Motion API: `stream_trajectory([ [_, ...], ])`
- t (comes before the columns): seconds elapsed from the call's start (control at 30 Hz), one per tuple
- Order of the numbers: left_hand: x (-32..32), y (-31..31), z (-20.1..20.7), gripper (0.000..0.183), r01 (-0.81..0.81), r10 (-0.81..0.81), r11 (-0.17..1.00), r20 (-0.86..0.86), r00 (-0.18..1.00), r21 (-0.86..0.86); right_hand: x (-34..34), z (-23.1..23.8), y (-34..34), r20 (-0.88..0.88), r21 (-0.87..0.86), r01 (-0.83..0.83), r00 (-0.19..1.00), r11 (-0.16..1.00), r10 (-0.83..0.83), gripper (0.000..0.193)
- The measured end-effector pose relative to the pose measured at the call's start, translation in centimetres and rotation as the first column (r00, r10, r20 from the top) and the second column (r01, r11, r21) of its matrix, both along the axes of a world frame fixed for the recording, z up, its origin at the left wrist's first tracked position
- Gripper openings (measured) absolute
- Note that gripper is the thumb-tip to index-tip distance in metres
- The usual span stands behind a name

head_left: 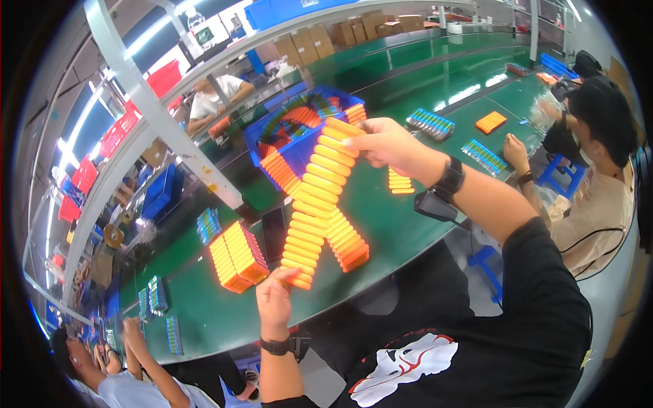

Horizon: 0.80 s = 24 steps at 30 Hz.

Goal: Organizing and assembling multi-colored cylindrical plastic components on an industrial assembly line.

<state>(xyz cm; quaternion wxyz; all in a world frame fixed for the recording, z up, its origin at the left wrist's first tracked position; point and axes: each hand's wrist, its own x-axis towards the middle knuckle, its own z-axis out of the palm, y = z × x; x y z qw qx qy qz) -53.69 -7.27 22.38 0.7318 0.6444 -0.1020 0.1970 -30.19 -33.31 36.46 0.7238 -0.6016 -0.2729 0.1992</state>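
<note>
Glossy green workbench (408, 221) curves through a bright workshop, with metal posts on the left and cardboard boxes on the far side; above its near edge hangs a long ribbed strip of orange, rounded, stick-like pieces (316, 194), slanting from far right to near left. Right hand (398, 146) has thumb and fingers pinched on its far end; left hand (274, 299) has fingers closed on its near end.

It looks light, probably smooth plastic and a little slippery; the row seems stiff along each piece but likely to bow or come apart mid-length, so both ends, squeezed lightly inward, are the sensible hold.

Counted: one held strip, its ribs too glared to number surely; one blue plastic bin (303, 154) beyond it, filled with many coloured pieces; one orange two-row block (238, 258) at near left; one flat orange bundle (491, 122) at far right; two blue-green bundles (430, 124) on the right; at least four blue-and-green packs (157, 295) on the left; orange rows crossing behind the strip are partly hidden, so whether they are one or two I cannot tell.
</note>
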Motion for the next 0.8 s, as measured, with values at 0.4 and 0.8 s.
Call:
stream_trajectory([
  [0.4,2.9,4.7,-1.4,0.058,-0.312,0.311,0.948,-0.024,0.95,-0.064,1.6,-9.1,-2.2,-0.143,-0.081,0.04,0.988,0.996,-0.052,0.017],
  [0.8,12.2,7.7,-0.8,0.069,-0.406,0.407,0.913,0.092,0.909,-0.037,7.8,-13.2,1.5,-0.186,0.128,0.15,0.975,0.98,-0.125,0.008],
])
